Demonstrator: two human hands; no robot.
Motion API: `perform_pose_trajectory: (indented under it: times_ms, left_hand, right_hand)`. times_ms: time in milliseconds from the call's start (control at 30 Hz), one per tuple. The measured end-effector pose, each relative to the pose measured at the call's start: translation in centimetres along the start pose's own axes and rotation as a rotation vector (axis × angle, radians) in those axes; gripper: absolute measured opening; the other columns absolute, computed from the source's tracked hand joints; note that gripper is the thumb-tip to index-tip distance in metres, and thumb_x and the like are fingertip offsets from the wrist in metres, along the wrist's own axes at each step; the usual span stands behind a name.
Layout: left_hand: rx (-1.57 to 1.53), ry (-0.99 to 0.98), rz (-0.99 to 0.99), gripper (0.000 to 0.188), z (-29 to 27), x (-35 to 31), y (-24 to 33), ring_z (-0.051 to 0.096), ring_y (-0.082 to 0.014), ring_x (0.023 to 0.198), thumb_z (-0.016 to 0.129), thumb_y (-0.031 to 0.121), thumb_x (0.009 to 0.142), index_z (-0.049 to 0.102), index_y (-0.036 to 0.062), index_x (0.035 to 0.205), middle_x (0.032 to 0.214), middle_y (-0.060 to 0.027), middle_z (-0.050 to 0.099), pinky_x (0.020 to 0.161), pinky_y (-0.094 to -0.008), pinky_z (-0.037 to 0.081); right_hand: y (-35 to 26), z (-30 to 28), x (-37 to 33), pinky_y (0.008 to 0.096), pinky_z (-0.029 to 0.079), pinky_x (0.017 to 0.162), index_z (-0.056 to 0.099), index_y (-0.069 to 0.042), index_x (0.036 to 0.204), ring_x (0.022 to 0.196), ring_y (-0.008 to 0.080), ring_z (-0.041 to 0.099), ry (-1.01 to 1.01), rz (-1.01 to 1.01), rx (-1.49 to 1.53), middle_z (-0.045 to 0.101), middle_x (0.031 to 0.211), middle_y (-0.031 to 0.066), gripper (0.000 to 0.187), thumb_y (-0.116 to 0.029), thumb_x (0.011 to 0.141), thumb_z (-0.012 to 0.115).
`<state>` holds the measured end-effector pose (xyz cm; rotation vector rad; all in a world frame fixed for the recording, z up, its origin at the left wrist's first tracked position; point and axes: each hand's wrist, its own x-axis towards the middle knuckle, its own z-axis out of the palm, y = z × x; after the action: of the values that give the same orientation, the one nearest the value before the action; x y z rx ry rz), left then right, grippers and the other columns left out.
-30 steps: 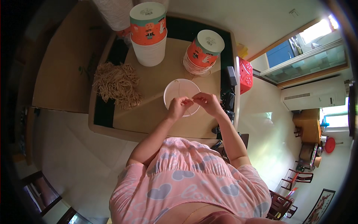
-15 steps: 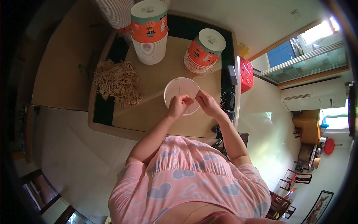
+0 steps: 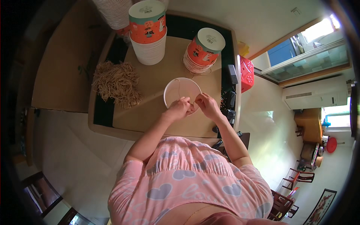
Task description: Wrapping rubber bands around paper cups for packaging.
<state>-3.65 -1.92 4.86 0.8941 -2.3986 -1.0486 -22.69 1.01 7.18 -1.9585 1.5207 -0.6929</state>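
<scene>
A white paper bucket stands mouth up near the table's front, and a thin tan cord runs across its opening from the far rim. Over the bucket's near edge, my left hand is closed in a pinch on the cord. Just beside it, at the right rim, my right hand pinches the cord as well. The fingertips nearly meet, and the short stretch of cord between them is too small to make out clearly.
A tangled bundle of tan cords lies at the left. Behind stand a tall stack of upturned buckets and a shorter stack with cords around its base. Small dark devices line the right edge. A red plastic stool stands beyond it.
Both hands have moved slightly lower, with the left hand's fingers turned more toward the right hand. The view has shifted a little; the stacks and cord bundle stay in place.
</scene>
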Motion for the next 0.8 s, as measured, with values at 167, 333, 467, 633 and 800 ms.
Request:
perform_pose_trajectory:
  times_ms: [167,333,467,633,800]
  left_hand:
    - [-0.141,0.134,-0.096,0.034,0.8,0.2,-1.9,0.061,-0.0278,0.094,0.059,-0.003,0.07,0.057,0.0033,0.104,0.098,-0.0133,0.059,0.083,-0.037,0.048]
    - [-0.208,-0.084,-0.074,0.022,1.7,0.9,-2.0,0.061,-0.0313,0.101,0.062,0.008,0.075,0.055,0.0047,0.095,0.11,-0.0145,0.062,0.082,-0.0379,0.049]
    - [-0.442,-0.026,-0.247,0.016,4.6,0.8,-4.7,0.063,-0.0238,0.072,0.056,0.006,0.082,0.052,0.0051,0.097,0.082,-0.0109,0.063,0.064,-0.0353,0.051]
    - [-0.957,0.276,-0.401,0.009,2.1,0.9,-4.0,0.046,-0.008,0.051,0.047,0.001,0.087,0.051,0.008,0.083,0.062,0.002,0.047,0.044,-0.0224,0.037]
    - [-0.05,0.03,-0.108,0.013,1.1,-1.0,-2.0,0.06,-0.0212,0.068,0.058,0.009,0.077,0.07,0.013,0.078,0.072,-0.0078,0.054,0.062,-0.0335,0.048]
  right_hand:
    - [-0.5,0.6,-0.4,0.04,0.048,0.067,0.057,-0.004,0.09,0.076,0.0356,0.06,0.155,0.117,0.099,0.06,0.085,0.0151,0.007,-0.009,0.085,0.058]
    - [0.4,1.4,-0.8,0.0405,0.049,0.067,0.057,-0.005,0.089,0.078,0.0354,0.061,0.11,0.178,0.028,0.062,0.083,0.0158,0.009,-0.013,0.087,0.057]
    - [0.4,2.1,-1.0,0.041,0.049,0.067,0.057,-0.006,0.088,0.078,0.035,0.061,0.038,0.06,-0.044,0.062,0.085,0.0141,0.009,-0.014,0.086,0.056]
    - [0.0,1.9,-1.4,0.0413,0.049,0.067,0.058,-0.006,0.086,0.078,0.0343,0.061,-0.142,0.069,-0.046,0.061,0.085,0.0124,0.008,-0.014,0.085,0.056]
    - [0.3,2.3,-1.4,0.0419,0.049,0.067,0.058,-0.007,0.086,0.077,0.0334,0.061,-0.147,0.049,-0.056,0.06,0.084,0.0116,0.008,-0.014,0.084,0.055]
